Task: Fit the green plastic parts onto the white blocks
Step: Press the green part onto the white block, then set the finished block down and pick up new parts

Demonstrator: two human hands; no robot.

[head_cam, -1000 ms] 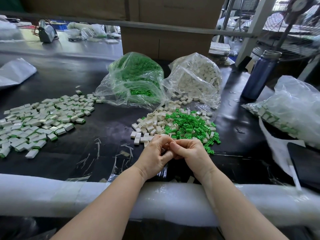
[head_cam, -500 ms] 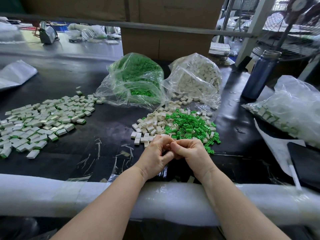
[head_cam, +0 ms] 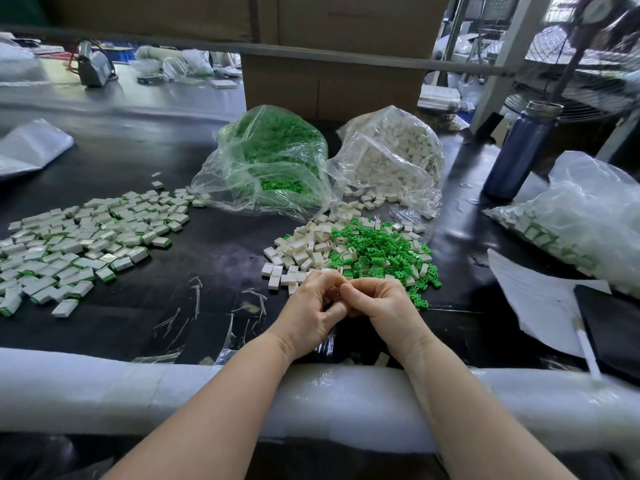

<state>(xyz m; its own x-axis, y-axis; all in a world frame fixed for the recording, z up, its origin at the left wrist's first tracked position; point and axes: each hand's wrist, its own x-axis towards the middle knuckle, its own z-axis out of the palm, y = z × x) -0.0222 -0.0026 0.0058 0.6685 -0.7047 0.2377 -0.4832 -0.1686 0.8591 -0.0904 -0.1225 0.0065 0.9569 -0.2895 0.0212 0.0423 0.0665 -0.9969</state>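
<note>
The left hand (head_cam: 313, 311) and right hand (head_cam: 381, 303) meet fingertip to fingertip, their contents hidden, near the green plastic parts (head_cam: 381, 251) and white blocks (head_cam: 301, 252), which appear light, rigid, best pinched by their sides.

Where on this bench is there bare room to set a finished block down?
Bare black table lies between the finished pile and the loose mixed heap, with thin plastic scraps nearer the padded edge. A narrower strip lies between the heap and the paper sheet. It is crowded around both hands and by the two bags.
</note>
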